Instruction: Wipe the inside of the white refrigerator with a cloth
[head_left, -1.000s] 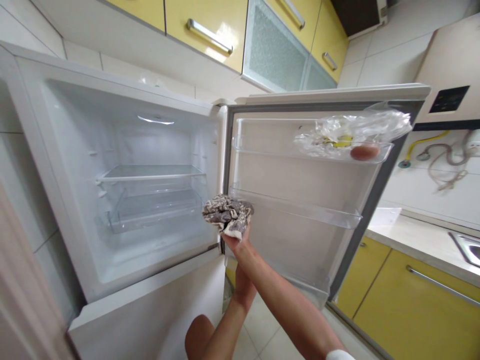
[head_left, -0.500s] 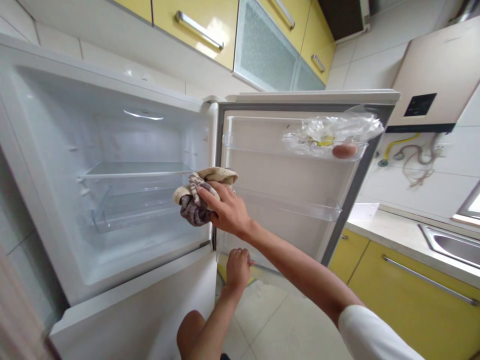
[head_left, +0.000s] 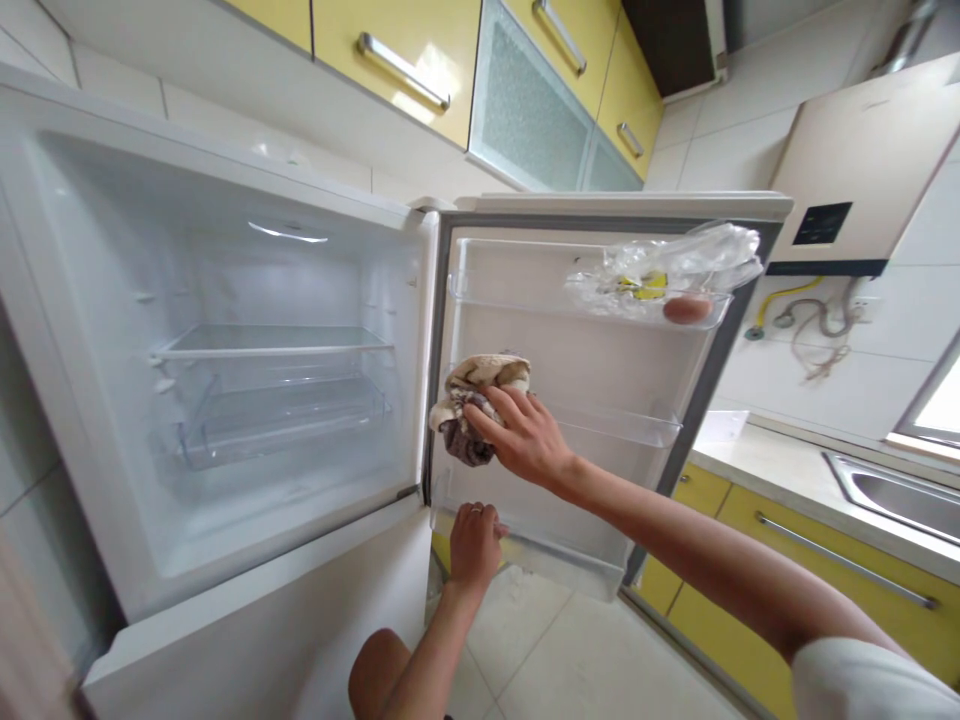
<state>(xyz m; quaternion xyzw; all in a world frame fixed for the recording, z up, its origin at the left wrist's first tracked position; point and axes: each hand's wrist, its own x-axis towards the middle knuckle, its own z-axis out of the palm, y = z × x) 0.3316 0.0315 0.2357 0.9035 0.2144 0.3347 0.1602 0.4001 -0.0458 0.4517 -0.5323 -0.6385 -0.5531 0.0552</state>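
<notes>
My right hand (head_left: pixel 525 440) presses a crumpled brown and white cloth (head_left: pixel 476 400) against the inner side of the open fridge door (head_left: pixel 577 360), at the left end of its middle shelf (head_left: pixel 622 425). Its fingers are closed on the cloth. My left hand (head_left: pixel 474 545) is lower down, with its fingers curled over the bottom edge of the door next to the lowest door shelf (head_left: pixel 570 555). The fridge compartment (head_left: pixel 247 370) stands open on the left, with a glass shelf (head_left: pixel 270 342) and a clear drawer (head_left: pixel 277 415) inside.
The top door shelf holds a clear plastic bag (head_left: pixel 667 265) and an egg (head_left: pixel 686 309). Yellow wall cabinets (head_left: pixel 397 50) hang above. On the right are a light worktop (head_left: pixel 787 465), a steel sink (head_left: pixel 900 490), yellow base cabinets (head_left: pixel 825 580) and a wall heater (head_left: pixel 862 190). My knee (head_left: pixel 375 670) shows below.
My right hand has carried the cloth to the right, from the front of the fridge compartment onto the door's inner side. My left hand has kept its hold on the door's bottom edge.
</notes>
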